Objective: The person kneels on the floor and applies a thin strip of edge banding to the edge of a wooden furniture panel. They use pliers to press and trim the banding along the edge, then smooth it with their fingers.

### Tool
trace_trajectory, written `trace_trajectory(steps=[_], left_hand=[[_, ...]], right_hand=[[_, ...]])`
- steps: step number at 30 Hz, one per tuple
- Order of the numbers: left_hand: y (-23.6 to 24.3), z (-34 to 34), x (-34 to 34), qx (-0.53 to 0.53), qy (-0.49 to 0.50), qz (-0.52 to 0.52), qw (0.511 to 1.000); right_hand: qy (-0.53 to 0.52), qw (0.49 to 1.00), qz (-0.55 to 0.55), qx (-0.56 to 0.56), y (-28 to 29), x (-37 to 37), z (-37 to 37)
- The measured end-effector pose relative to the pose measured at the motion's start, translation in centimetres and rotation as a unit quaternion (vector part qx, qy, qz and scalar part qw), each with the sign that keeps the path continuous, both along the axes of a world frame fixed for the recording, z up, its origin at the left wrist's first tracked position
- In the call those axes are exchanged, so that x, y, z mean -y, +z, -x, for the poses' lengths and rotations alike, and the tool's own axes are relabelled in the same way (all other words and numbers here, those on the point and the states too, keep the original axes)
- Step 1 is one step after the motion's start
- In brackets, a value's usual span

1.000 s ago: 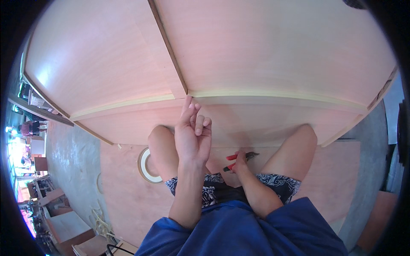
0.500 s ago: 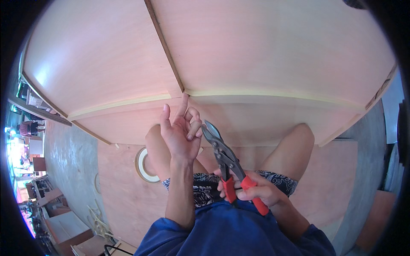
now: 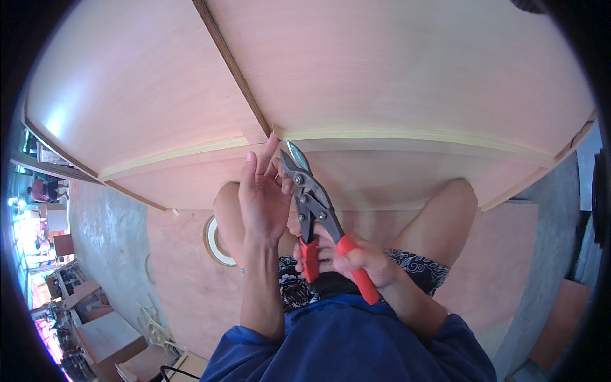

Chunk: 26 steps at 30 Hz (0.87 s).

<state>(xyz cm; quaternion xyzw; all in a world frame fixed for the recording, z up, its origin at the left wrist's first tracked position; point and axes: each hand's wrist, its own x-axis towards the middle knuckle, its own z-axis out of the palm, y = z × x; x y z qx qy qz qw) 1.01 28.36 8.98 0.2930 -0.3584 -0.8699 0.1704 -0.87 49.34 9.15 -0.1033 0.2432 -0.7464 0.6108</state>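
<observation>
My right hand (image 3: 368,260) is wrapped round the red grips of a pair of tin snips (image 3: 313,202). The dark jaws are parted and point up at the wooden frame, just right of my left fingers. My left hand (image 3: 262,207) is palm up, thumb and index finger stretched out, the other fingers partly curled behind the snips. Its index fingertip touches the joint where a dark-edged upright strip (image 3: 232,67) meets a pale horizontal edge strip (image 3: 407,136). A small thin end of material sticks up at that fingertip.
Large plywood panels (image 3: 394,70) stand before me. A plywood sheet (image 3: 191,299) lies under me, with a roll of white tape (image 3: 212,240) by my left leg. Scrap strips (image 3: 156,328) and boards (image 3: 111,340) lie at the left. Another person (image 3: 46,190) is far left.
The snips have moved up and left, bringing their jaws close to the joint and my left fingers. My left index finger stays at the joint.
</observation>
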Motion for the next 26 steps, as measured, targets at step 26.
trace_trajectory(steps=[26], left_hand=[[1.7, -3.3, -2.8, 0.149, 0.011, 0.211, 0.966]], right_hand=[[0.015, 0.989, 0.043, 0.138, 0.8, 3.9, -0.2]])
